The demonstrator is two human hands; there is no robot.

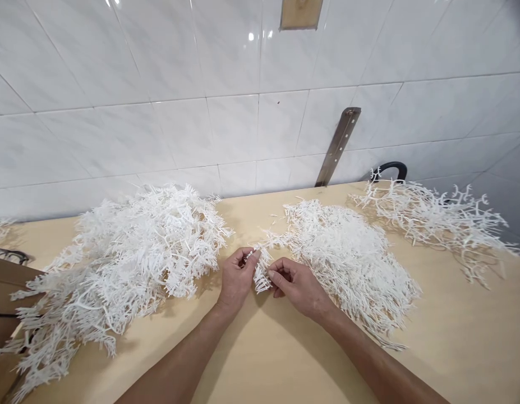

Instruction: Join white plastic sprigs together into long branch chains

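Between my two hands is a small white branched plastic sprig (pixel 263 274), its thin tips fanning downward. My left hand (pixel 238 275) pinches the upper part of it between thumb and fingers. At its right edge, the thumb and forefinger of my right hand (pixel 297 282) close together on its tips; the exact contact is too small to make out. A large tangled pile of white branched sprigs (pixel 154 241) lies left of my left hand. Close beyond my right hand spreads a flatter heap of thin white pieces (pixel 348 252).
Bare curved white stems (pixel 428 216) lie at the far right, near a black curved handle (pixel 392 165). A metal strip with holes (pixel 337 147) leans on the tiled wall (pixel 234 132). Glasses (pixel 11 256) and a cardboard box (pixel 11 286) are at the left of the wooden table (pixel 268 359).
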